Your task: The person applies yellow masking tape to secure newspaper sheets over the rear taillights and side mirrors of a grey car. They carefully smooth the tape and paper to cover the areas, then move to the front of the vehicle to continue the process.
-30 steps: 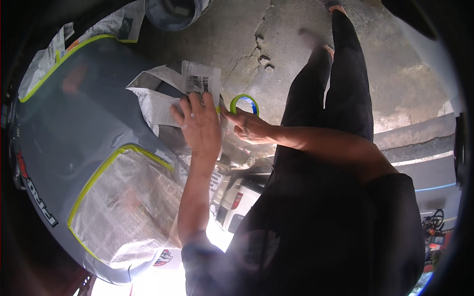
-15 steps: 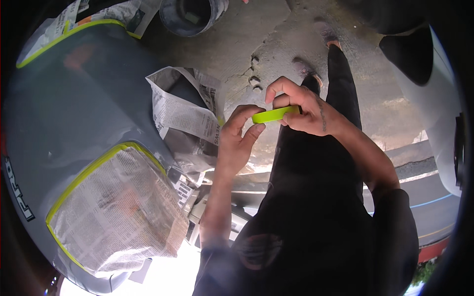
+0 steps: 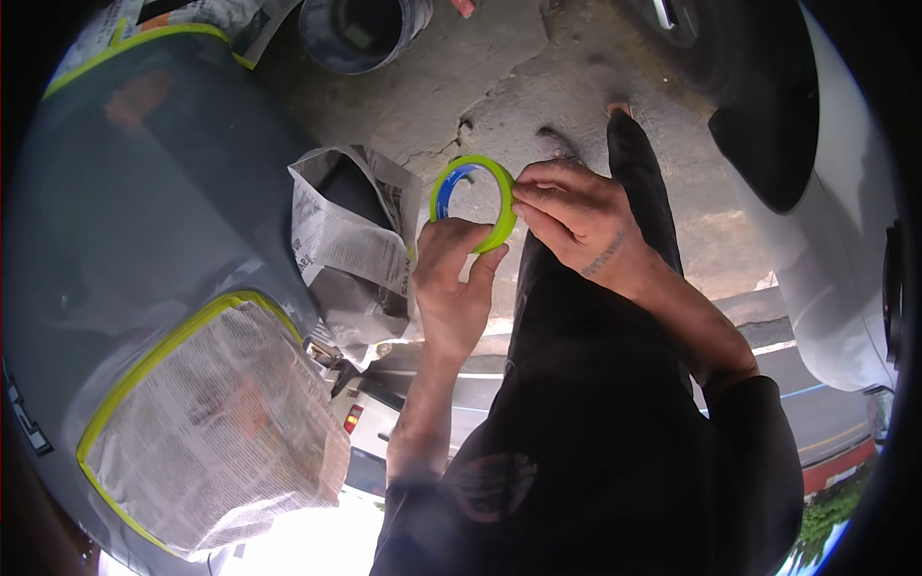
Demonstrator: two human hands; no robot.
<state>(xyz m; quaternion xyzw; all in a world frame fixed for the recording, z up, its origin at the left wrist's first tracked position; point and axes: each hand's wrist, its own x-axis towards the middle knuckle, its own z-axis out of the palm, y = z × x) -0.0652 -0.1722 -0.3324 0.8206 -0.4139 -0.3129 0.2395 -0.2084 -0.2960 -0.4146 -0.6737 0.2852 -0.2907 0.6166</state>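
the left hand (image 3: 451,293) and right hand (image 3: 584,219) pinch the green tape roll (image 3: 509,206), newspaper (image 3: 221,422) masks the grey car panel's (image 3: 144,202) lower edge, and the right-edge newsprint sheet (image 3: 341,235) gapes, seemingly unfinished.

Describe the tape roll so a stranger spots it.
Find the large grey panel at left. To its right, the left hand pinches the roll. Unlike the panel's lime strips, it is a lime ring, blue inside.
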